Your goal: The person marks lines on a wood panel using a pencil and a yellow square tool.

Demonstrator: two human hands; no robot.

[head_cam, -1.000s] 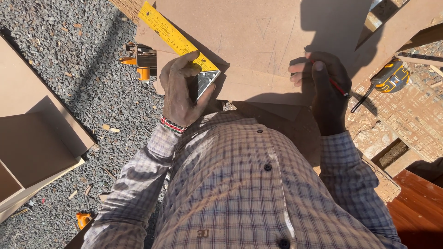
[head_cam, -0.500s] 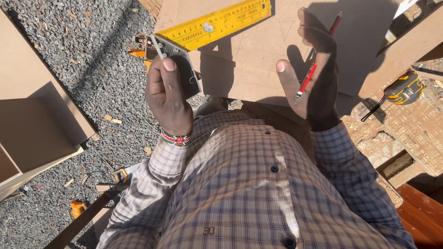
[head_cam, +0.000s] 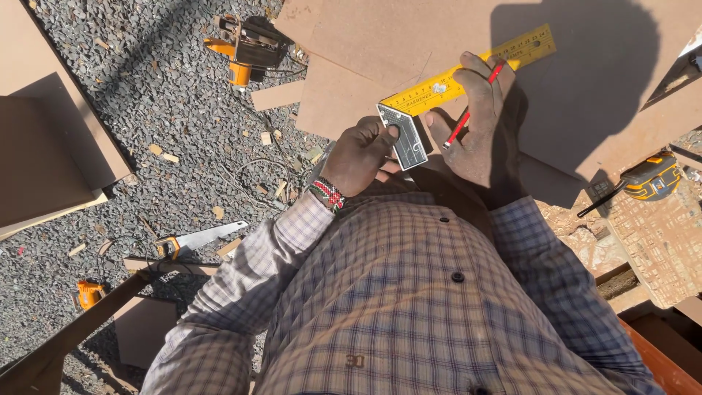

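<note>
**Square held flat on a board, pencil in the right hand**

Gripping the grey metal head of a square (head_cam: 404,136) with the left hand (head_cam: 358,155), thumb pressing on its face, fingers curled around its near edge. Wearing a beaded band (head_cam: 327,194) at that wrist. Pressing down on the square's yellow ruler blade (head_cam: 468,72) with the right hand (head_cam: 479,132), fingers spread flat over the blade, a red pencil (head_cam: 475,115) pinched between two of them and pointing near and left. Lying flat on a large brown board (head_cam: 409,44), the square, with its blade running far and right from the head and its head sitting at the board's near edge. Falling across the right part of the board, a dark round shadow.

Lying to the far left on grey gravel (head_cam: 146,110), an orange and black power tool (head_cam: 248,47). Resting nearer on the left, a handsaw (head_cam: 194,239) with a yellow handle. Sitting well to the right, a yellow and black tape measure (head_cam: 653,177). Leaning at the left edge, more brown panels (head_cam: 51,124).
</note>
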